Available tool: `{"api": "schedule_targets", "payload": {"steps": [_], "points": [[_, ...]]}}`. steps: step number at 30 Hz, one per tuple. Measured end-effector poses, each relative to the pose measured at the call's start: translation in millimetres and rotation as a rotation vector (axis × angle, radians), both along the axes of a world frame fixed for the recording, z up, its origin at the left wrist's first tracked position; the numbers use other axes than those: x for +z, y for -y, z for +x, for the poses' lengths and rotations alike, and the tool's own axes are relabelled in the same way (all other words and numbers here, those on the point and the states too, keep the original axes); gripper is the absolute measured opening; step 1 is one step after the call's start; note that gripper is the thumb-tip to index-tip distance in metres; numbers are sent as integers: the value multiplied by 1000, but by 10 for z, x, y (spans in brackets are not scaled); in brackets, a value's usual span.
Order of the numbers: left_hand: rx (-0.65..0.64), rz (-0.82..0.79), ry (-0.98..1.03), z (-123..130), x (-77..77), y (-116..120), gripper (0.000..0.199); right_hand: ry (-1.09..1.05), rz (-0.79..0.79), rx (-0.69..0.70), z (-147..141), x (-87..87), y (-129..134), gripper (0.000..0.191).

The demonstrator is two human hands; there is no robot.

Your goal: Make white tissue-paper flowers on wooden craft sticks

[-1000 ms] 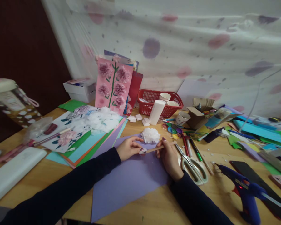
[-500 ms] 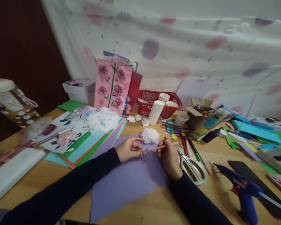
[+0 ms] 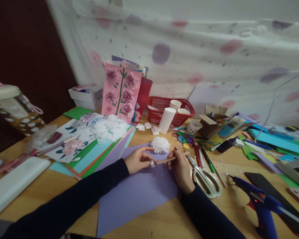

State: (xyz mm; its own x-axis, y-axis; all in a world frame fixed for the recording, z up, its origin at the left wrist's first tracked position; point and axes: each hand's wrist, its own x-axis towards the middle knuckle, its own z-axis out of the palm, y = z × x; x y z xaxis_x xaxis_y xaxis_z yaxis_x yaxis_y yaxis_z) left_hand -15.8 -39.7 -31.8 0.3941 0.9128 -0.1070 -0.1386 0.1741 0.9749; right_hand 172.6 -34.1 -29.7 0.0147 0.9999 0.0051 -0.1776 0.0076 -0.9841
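My right hand (image 3: 181,171) is closed around a thin wooden stick (image 3: 162,161), which points left. At the stick's left end a small crumpled piece of white paper (image 3: 152,164) is pinched by the fingertips of my left hand (image 3: 139,160); the index finger is raised off it. Both hands are above a purple sheet of paper (image 3: 132,202). Just beyond them sits a fluffy white paper flower (image 3: 160,145). Scissors with pale handles (image 3: 206,182) lie beside my right wrist.
A blue glue gun (image 3: 257,199) rests at the right, near a black slab (image 3: 276,202). Markers (image 3: 208,159) and paint pots (image 3: 185,139) lie behind the scissors. A white roll (image 3: 167,120) stands before a red basket (image 3: 154,114). White tissue (image 3: 109,128) is piled at left.
The white piece at the stick's end has turned and looks more compact. My hands stay nearly in place; the whole view has shifted slightly.
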Motion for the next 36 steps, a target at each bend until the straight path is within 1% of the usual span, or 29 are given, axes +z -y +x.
{"api": "schedule_targets", "payload": {"steps": [4, 9, 15, 19, 23, 26, 28, 29, 31, 34, 36], "points": [[46, 30, -28, 10, -14, 0, 68, -15, -20, 11, -5, 13, 2, 40], [50, 37, -30, 3, -3, -4, 67, 0, 8, 1, 4, 3, 0, 39], [46, 23, 31, 10, 14, -5, 65, -20, 8, -14, 13, 3, -1, 35], [63, -28, 81, 21, 17, -7, 63, 11, 15, -24, 6, 10, 2, 34], [86, -11, 36, 3, 4, -12, 70, 64, 30, -19, 6, 17, 1, 36], [97, 0, 2, -23, -8, -24, 71, 80, 46, -86, 52, 28, -36, 37], [108, 7, -21, -39, -6, -35, 70, 90, 80, -172, 106, 33, -83, 39], [115, 9, -33, -45, 0, -39, 69, 121, 112, -218, 137, 32, -109, 41], [130, 16, -62, -52, 17, -42, 69, 266, 182, -286, 191, 23, -159, 46], [154, 40, -114, -49, 59, -26, 67, 530, 245, -292, 230, 2, -205, 53], [153, 55, -140, -39, 100, -8, 66, 615, 264, -291, 229, -4, -215, 55]]}}
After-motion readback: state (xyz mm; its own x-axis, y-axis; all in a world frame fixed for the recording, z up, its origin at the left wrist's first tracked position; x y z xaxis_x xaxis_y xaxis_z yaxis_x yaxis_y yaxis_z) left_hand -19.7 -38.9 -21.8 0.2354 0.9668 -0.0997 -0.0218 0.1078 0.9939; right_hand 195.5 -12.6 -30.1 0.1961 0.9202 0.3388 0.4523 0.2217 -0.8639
